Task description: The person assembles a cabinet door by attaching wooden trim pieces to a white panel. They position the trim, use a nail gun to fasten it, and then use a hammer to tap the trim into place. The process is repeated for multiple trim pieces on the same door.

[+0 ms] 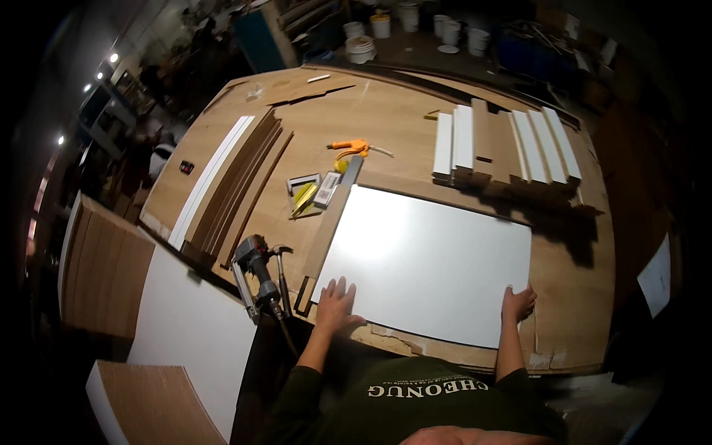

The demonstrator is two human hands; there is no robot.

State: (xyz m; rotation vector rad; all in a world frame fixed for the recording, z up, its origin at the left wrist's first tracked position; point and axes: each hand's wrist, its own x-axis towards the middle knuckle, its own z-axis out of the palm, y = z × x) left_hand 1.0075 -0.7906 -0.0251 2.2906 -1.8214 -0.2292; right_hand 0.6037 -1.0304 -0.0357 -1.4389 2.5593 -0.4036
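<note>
A white rectangular panel (426, 263) with dark edges lies flat on the wooden worktable in front of me. My left hand (337, 305) rests on its near left corner, open, with the fingers spread. At the panel's right edge, my right hand (519, 302) grips the side, its thumb on top and its fingers curled around the edge, partly hidden. Wooden strips (332, 241) run along the panel's left and far sides. Left of my left hand are a black nail gun (258, 271) and a hammer (282, 274).
Stacked white-and-brown boards (230, 178) lie on the left, with more board pieces (504, 144) at the far right. Beyond the panel are an orange air blow gun (350, 146), a small tray (302, 196) and a box (326, 190). Large panels (193, 319) stand beside the table; buckets (360, 50) stand behind it.
</note>
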